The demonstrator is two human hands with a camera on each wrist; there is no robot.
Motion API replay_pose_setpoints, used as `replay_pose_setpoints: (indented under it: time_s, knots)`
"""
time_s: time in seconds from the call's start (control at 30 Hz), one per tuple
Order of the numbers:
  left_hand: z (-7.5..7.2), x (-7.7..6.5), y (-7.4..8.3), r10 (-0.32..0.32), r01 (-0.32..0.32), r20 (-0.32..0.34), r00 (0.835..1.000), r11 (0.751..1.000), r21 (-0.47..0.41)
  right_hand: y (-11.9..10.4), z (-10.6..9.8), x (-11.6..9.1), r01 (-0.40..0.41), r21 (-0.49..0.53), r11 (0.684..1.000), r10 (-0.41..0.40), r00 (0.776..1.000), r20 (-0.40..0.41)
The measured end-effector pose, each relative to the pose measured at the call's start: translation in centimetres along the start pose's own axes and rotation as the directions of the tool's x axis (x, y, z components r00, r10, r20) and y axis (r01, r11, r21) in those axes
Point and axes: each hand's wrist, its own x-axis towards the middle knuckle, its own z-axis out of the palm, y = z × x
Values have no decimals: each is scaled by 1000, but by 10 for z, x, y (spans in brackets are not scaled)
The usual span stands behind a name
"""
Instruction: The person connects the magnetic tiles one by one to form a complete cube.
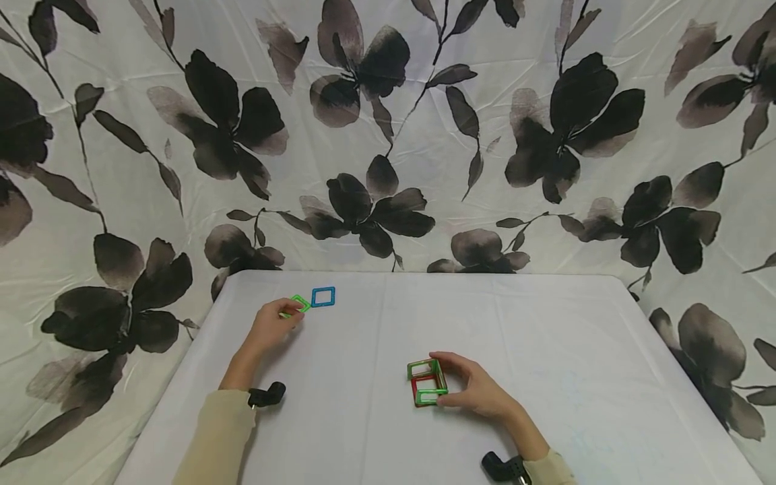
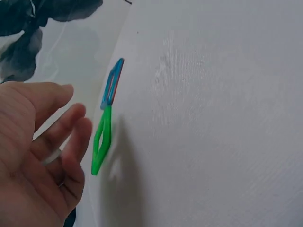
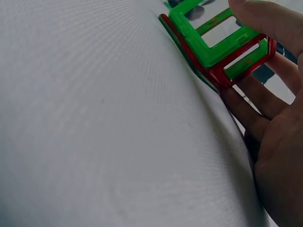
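My right hand (image 1: 479, 387) holds an open box of magnetic tiles (image 1: 441, 376) from its right side, thumb at the near side and fingers at the far side. Green frames stand on a red base, and another red frame shows under the thumb in the right wrist view. At the far left, my left hand (image 1: 275, 325) reaches over a green magnetic tile (image 2: 100, 146) with fingers loosely bent and thumb apart from them. That tile lies on the table with a corner against a blue magnetic tile (image 1: 323, 287).
A white cloth covers the table (image 1: 545, 323). Behind and beside it hangs a pale curtain (image 1: 461, 202) with dark flowers. Each wrist wears a black camera, one of them by the left sleeve (image 1: 221, 424).
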Motion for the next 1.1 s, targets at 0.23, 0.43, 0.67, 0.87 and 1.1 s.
replay_pose_setpoints:
  time_s: [0.23,0.43,0.67,0.87,1.1]
  knots:
    - [-2,13,-9,-46,66,-149,988,989,130,-15,0,0,-28,-1,1000,28,999,-16]
    - [-4,23,-18,-136,164,-114,984,944,287,-33,0,-2,-32,17,999,32,999,-7]
    - [-1,22,-20,-190,210,-91,978,910,358,-8,0,-1,-6,-4,1000,6,1000,-15]
    - [0,20,-24,-162,188,-105,981,922,340,0,0,-1,5,-14,1000,-5,1000,-16]
    - [-1,19,-29,-151,173,-94,984,938,300,-1,1,0,26,-10,1000,-27,999,-19]
